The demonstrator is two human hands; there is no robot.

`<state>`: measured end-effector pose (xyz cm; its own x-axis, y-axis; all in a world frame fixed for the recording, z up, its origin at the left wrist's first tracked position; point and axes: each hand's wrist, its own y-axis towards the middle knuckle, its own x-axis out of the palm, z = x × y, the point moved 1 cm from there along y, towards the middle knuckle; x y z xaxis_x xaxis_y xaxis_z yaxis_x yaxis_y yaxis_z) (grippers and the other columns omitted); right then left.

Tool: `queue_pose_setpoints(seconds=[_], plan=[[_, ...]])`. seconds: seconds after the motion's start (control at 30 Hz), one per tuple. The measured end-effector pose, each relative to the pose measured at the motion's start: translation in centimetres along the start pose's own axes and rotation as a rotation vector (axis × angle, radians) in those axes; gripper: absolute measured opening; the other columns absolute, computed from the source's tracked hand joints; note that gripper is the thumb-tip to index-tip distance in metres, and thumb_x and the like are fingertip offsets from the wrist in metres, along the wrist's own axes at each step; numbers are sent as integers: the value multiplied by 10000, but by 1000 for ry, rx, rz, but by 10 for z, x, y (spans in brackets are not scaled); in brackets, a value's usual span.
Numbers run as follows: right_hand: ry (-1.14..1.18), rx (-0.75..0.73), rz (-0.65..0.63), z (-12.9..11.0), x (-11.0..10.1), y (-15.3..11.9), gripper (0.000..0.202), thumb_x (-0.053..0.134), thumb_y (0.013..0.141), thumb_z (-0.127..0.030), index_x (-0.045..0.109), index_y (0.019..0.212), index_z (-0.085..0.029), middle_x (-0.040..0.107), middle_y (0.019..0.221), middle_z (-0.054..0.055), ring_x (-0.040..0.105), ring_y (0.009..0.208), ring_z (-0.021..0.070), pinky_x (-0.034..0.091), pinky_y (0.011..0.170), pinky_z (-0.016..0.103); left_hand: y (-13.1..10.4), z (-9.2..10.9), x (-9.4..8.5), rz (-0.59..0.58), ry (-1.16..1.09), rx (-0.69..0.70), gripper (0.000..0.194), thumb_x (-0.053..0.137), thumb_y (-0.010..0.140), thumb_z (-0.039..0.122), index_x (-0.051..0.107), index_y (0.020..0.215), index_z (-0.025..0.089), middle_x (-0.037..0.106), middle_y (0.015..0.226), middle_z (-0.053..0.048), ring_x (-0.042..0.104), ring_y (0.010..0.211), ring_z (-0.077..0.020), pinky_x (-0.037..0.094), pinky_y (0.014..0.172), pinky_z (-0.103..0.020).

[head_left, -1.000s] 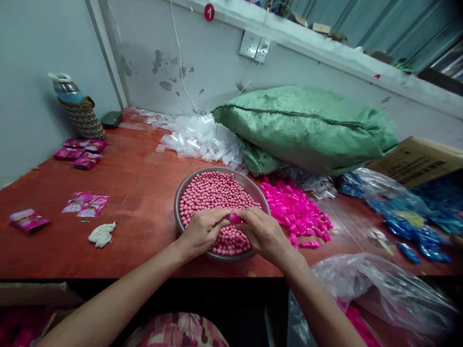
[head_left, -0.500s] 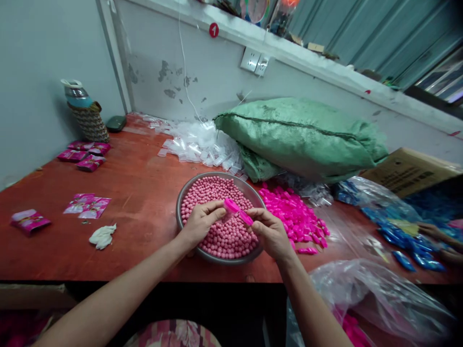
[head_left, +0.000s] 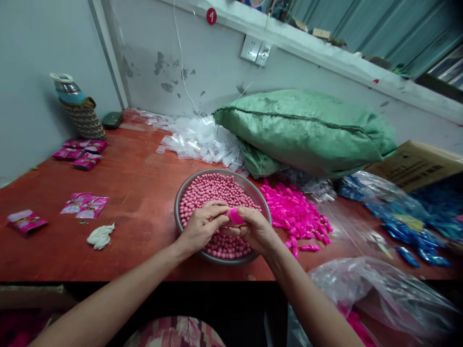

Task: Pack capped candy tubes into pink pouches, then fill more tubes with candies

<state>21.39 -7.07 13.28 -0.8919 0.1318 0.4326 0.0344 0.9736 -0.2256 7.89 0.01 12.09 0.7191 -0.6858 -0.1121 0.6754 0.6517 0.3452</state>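
A metal bowl (head_left: 178, 219) full of pink beads (head_left: 206, 190) stands on the red table near its front edge. Over the beads, my left hand (head_left: 206, 224) pinches the left end of a small bright pink case (head_left: 235, 216). My right hand (head_left: 255, 229) is closed round the right side of the same case, its thumb on top. The fingers partly cover the case, and its inside cannot be made out. Many pink pieces (head_left: 296, 212) lie heaped just right of the bowl, and clear plastic pieces (head_left: 202, 140) are piled behind it.
A large green sack (head_left: 307, 130) lies against the wall. Pink packets (head_left: 27, 221), a crumpled white tissue (head_left: 101, 236) and a bottle in a woven holder (head_left: 81, 115) are on the left. Blue packets (head_left: 408, 236), a cardboard box (head_left: 415, 166) and a plastic bag (head_left: 379, 284) are at the right.
The pink pieces between my hands, angled and spread before, now show as one compact case. My right hand has moved left and closed round it. The other person's hands at the right are mostly out of view.
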Motion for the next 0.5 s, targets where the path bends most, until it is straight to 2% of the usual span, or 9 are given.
queue_pose_setpoints(seconds=[0.1, 0.23, 0.33, 0.4, 0.43, 0.5], plan=[[40, -23, 40, 4, 3, 7, 155, 614, 715, -263, 652, 791, -133, 656, 704, 40, 614, 643, 152, 533, 628, 316, 0, -1, -2, 33, 16, 35, 239, 504, 795, 205, 653, 982, 209, 618, 981, -52, 492, 1030, -194, 356, 927, -333], [25, -26, 84, 7, 10, 11, 190, 615, 711, -307, 645, 773, -130, 646, 662, 28, 608, 585, 135, 532, 577, 287, -1, -5, -3, 86, 66, 60, 242, 503, 791, 187, 650, 984, 202, 624, 990, -56, 511, 1008, -192, 376, 914, -337], [-64, 18, 23, -1, 11, 12, 279, 593, 730, -376, 628, 879, -143, 654, 758, 49, 622, 634, 144, 528, 578, 285, 0, -3, -2, 108, 62, 42, 250, 499, 795, 203, 640, 1001, 195, 621, 1027, -60, 515, 1022, -195, 372, 928, -346], [-183, -21, -34, -15, 1, 18, 369, 571, 734, -442, 598, 975, -163, 644, 887, 76, 626, 721, 164, 526, 584, 285, 4, 1, -8, 158, 42, 7, 270, 507, 791, 238, 626, 1028, 191, 614, 1063, -58, 526, 1019, -200, 380, 925, -347], [-260, -81, -24, -25, -9, 24, 411, 549, 739, -477, 577, 1018, -176, 631, 945, 85, 623, 763, 172, 525, 588, 283, 6, 4, -15, 206, 41, -23, 292, 514, 786, 261, 613, 1051, 187, 615, 1071, -56, 534, 1011, -204, 394, 912, -345], [-492, -233, 119, -44, -38, 43, 458, 467, 769, -527, 532, 1080, -197, 611, 1017, 89, 614, 813, 170, 518, 604, 269, 12, 6, -36, 373, 78, -97, 355, 522, 774, 312, 582, 1097, 177, 623, 1065, -47, 552, 985, -210, 432, 862, -334]])
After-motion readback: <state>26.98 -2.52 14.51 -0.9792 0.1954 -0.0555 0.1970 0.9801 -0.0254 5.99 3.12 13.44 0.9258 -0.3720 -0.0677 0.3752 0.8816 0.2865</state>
